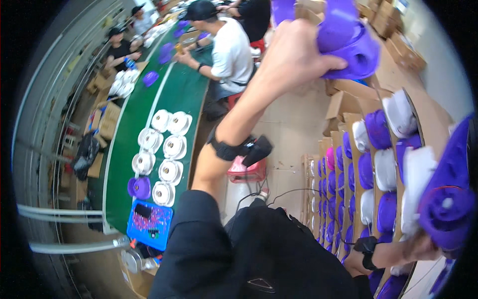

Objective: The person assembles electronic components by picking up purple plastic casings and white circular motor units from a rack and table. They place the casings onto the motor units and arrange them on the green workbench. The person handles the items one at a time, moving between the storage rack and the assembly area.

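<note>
My left hand (298, 52) is raised high toward the top of the view, its fingers closed around a purple plastic housing (356, 57) with a round hole. Part of that housing runs past the top edge. Low at the right, my right hand (420, 246) grips another purple plastic housing (445, 214) with a round, ringed face. The fingers of this hand are blurred and partly hidden. Beside it stand cardboard-divided rows of white and purple housings (386, 169). Both my wrists carry black straps.
At left runs a green work table (119, 164) holding white round housings (169, 171), one purple housing (139, 188) and a blue tray (164, 231) of small parts. Several people sit along it, one in a white shirt (231, 52). A red stool (247, 172) and cables occupy the floor.
</note>
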### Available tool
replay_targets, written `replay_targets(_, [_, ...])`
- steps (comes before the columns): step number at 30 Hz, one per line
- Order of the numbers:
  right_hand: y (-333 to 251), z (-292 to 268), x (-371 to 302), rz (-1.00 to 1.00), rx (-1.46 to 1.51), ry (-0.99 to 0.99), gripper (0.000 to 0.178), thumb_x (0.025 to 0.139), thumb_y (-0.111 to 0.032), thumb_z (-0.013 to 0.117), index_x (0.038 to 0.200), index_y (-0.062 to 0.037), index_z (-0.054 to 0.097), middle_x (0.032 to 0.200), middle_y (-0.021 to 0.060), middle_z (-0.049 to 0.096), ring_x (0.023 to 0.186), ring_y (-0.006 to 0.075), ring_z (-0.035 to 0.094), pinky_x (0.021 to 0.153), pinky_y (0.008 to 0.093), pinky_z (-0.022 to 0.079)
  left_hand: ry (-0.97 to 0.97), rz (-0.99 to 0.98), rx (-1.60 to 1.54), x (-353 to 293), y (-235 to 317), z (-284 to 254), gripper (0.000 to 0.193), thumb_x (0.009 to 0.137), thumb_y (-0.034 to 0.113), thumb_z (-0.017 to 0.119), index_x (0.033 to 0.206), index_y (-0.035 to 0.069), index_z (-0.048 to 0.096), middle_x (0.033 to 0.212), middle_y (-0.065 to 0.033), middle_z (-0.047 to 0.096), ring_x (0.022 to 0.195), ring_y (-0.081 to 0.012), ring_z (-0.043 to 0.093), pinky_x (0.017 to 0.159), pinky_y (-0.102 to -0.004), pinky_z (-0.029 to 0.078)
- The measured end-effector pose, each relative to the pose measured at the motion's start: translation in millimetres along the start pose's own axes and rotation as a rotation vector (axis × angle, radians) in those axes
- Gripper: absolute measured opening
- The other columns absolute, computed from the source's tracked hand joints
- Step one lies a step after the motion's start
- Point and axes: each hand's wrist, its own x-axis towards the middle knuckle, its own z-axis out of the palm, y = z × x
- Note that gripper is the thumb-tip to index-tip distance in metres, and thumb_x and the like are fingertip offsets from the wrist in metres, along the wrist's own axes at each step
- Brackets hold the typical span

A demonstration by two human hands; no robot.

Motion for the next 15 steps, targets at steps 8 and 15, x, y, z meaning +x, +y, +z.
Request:
replay_targets(8, [-37,160,-26,0.231,0.496,-0.784,0.04,0.067,-0.015,0.086,0.095,0.0049,0.067,0.085,0.0134,0.071,0.073,0.0157,0.067,0.066,0.0304,0.053,-0.326,-0.697,0.502,-150,-117,-141,0.036,0.065,0.028,0.084,0.08,-0.001,0.071,0.07,-0.0185,0.068,0.066,-0.0305,0.068,0.065,-0.0411,0.052])
replay_targets(15, [-43,320,-92,0.169,0.31,-1.223,0.044,0.07,-0.041,0.083,0.079,-0.0005,0.068,0.06,0.0118,0.062,0.055,0.018,0.063,0.053,0.0338,0.047,-0.341,-0.941,0.942,-230,-319,-259,0.038,0.063,0.032,0.083,0.083,0.002,0.072,0.077,-0.0193,0.07,0.074,-0.0316,0.069,0.067,-0.0418,0.054])
